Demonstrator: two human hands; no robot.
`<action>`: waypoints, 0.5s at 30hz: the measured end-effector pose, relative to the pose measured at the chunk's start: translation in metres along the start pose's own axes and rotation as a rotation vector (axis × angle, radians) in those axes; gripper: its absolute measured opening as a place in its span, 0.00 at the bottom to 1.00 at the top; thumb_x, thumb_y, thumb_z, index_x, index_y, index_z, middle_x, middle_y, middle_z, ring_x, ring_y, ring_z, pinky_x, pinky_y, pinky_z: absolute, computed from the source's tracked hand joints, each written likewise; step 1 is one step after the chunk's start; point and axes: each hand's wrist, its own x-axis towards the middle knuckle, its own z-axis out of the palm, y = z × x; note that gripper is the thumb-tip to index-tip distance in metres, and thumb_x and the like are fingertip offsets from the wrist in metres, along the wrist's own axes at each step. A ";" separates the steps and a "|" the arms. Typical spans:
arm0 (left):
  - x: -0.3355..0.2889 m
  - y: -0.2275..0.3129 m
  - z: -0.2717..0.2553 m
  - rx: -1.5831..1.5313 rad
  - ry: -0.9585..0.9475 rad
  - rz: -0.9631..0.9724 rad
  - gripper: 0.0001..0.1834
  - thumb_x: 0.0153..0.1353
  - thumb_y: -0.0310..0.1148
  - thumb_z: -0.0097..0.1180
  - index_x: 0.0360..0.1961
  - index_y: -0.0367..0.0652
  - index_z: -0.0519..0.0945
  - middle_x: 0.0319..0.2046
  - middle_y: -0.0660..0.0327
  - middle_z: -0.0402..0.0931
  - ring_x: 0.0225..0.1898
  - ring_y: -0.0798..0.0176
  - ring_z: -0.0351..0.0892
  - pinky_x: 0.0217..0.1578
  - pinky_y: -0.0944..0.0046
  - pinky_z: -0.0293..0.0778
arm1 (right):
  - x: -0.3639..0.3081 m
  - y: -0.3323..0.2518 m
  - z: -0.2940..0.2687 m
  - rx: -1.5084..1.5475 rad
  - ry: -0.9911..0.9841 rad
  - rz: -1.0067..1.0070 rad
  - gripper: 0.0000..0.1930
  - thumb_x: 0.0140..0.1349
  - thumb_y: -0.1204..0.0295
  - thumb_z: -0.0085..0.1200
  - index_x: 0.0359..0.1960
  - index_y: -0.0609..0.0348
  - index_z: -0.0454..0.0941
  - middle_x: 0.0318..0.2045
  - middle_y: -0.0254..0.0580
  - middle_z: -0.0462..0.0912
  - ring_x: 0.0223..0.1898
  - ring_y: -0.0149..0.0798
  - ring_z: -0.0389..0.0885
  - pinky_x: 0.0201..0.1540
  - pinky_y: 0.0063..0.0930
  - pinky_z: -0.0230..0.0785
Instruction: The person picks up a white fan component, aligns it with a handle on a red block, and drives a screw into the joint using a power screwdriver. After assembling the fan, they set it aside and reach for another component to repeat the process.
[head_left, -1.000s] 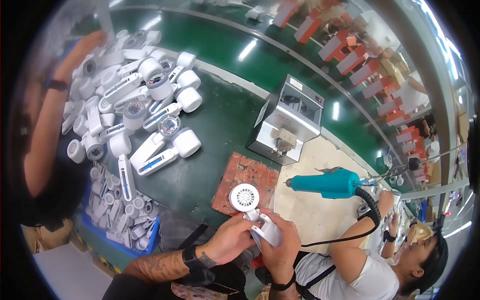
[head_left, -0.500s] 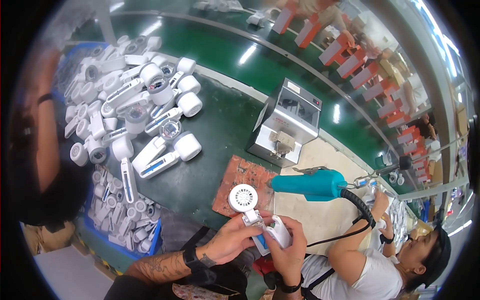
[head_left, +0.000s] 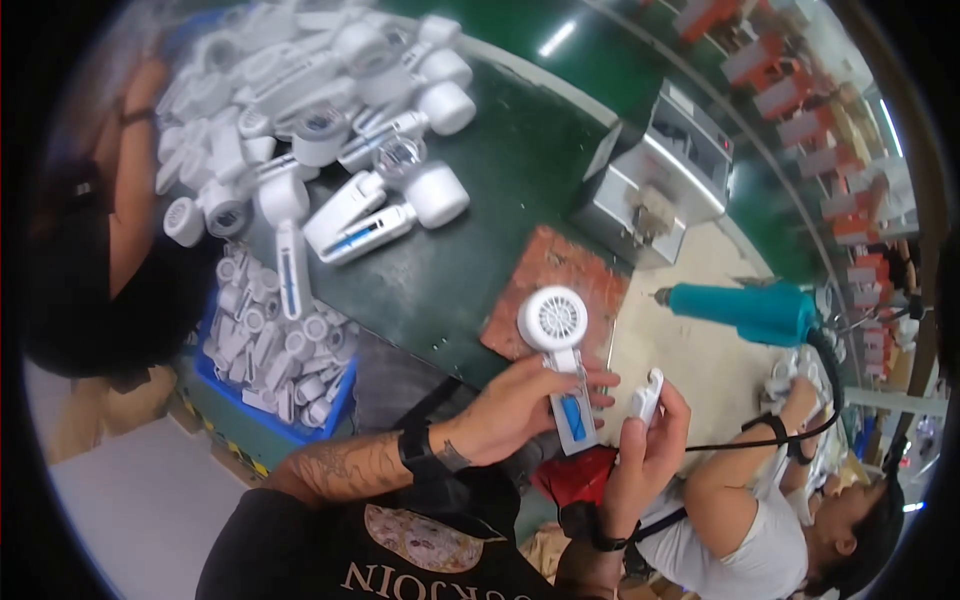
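Observation:
My left hand [head_left: 505, 410] is closed on a white handheld fan [head_left: 553, 318], its round grille head pointing away from me. The fan's handle lies uncovered, and a blue battery [head_left: 573, 415] shows inside it. A little to the right, my right hand [head_left: 648, 455] pinches a small white plastic handle cover [head_left: 647, 397] between thumb and fingers, apart from the fan. Beyond the fan head is a worn red-brown board [head_left: 545, 262] on the bench. A teal electric screwdriver [head_left: 745, 310] hangs to the right of the board, touched by neither hand.
Many white fans [head_left: 320, 130] are heaped at the far left. A blue bin [head_left: 345, 400] of smaller white parts stands below them. Behind the board sits a metal machine [head_left: 650, 190]. One co-worker's arm [head_left: 130, 200] is at left; another person [head_left: 740, 540] works close on the right.
My right hand has drawn away from the fan to the right with the white cover. The left hand keeps hold of the fan. The whole view has shifted, bringing the pile and bin nearer.

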 end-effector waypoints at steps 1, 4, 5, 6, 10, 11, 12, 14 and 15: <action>0.001 0.002 -0.002 0.036 -0.014 0.023 0.20 0.73 0.29 0.44 0.63 0.36 0.69 0.62 0.48 0.73 0.62 0.52 0.75 0.63 0.50 0.72 | 0.003 0.002 0.003 -0.020 -0.003 -0.061 0.26 0.65 0.74 0.55 0.63 0.70 0.64 0.53 0.45 0.72 0.51 0.34 0.73 0.54 0.27 0.69; 0.001 -0.002 -0.003 0.085 -0.051 0.043 0.20 0.73 0.27 0.42 0.65 0.34 0.67 0.63 0.47 0.72 0.62 0.50 0.74 0.64 0.49 0.70 | 0.002 0.009 -0.004 -0.122 -0.020 -0.151 0.25 0.65 0.73 0.57 0.61 0.71 0.67 0.49 0.41 0.72 0.46 0.30 0.72 0.49 0.24 0.68; 0.001 -0.002 -0.001 0.113 -0.026 0.038 0.21 0.73 0.26 0.42 0.65 0.34 0.67 0.63 0.47 0.72 0.62 0.50 0.74 0.64 0.49 0.70 | 0.000 0.008 -0.005 -0.141 -0.026 -0.135 0.25 0.65 0.72 0.56 0.61 0.71 0.68 0.53 0.43 0.71 0.51 0.33 0.72 0.56 0.28 0.64; 0.000 -0.001 -0.001 0.143 0.007 0.044 0.21 0.73 0.26 0.41 0.65 0.34 0.67 0.62 0.47 0.72 0.62 0.50 0.75 0.64 0.50 0.70 | -0.001 0.009 -0.003 -0.151 -0.044 -0.119 0.24 0.65 0.72 0.55 0.61 0.70 0.68 0.56 0.44 0.71 0.57 0.37 0.72 0.64 0.31 0.61; -0.003 -0.003 -0.004 0.168 0.004 0.045 0.20 0.72 0.25 0.43 0.63 0.33 0.67 0.60 0.49 0.75 0.61 0.55 0.76 0.63 0.54 0.73 | -0.006 0.011 -0.005 -0.189 -0.074 -0.117 0.25 0.66 0.71 0.56 0.62 0.70 0.68 0.55 0.44 0.71 0.56 0.37 0.72 0.61 0.30 0.64; -0.003 -0.004 -0.004 0.167 0.003 0.043 0.20 0.72 0.25 0.43 0.63 0.33 0.67 0.60 0.49 0.75 0.61 0.55 0.76 0.63 0.54 0.73 | -0.007 0.012 -0.006 -0.191 -0.073 -0.115 0.25 0.66 0.71 0.56 0.62 0.70 0.68 0.55 0.44 0.71 0.56 0.37 0.72 0.61 0.30 0.64; -0.002 -0.006 -0.004 0.172 0.014 0.052 0.20 0.71 0.25 0.42 0.63 0.33 0.68 0.60 0.49 0.75 0.61 0.55 0.75 0.63 0.54 0.73 | -0.007 0.015 -0.007 -0.232 -0.094 -0.127 0.25 0.66 0.71 0.56 0.62 0.69 0.69 0.54 0.43 0.71 0.55 0.37 0.73 0.60 0.30 0.65; -0.002 -0.006 -0.003 0.177 0.026 0.061 0.20 0.71 0.24 0.42 0.63 0.32 0.68 0.60 0.50 0.75 0.62 0.55 0.75 0.63 0.54 0.73 | -0.006 0.016 -0.008 -0.273 -0.115 -0.138 0.25 0.65 0.71 0.57 0.62 0.69 0.69 0.52 0.43 0.72 0.54 0.37 0.74 0.58 0.29 0.66; -0.003 -0.006 -0.001 0.188 0.034 0.072 0.20 0.71 0.25 0.42 0.62 0.33 0.68 0.60 0.51 0.75 0.63 0.56 0.74 0.63 0.54 0.72 | -0.004 0.015 -0.008 -0.402 -0.124 -0.238 0.24 0.64 0.72 0.58 0.61 0.68 0.71 0.50 0.43 0.72 0.50 0.37 0.75 0.54 0.29 0.68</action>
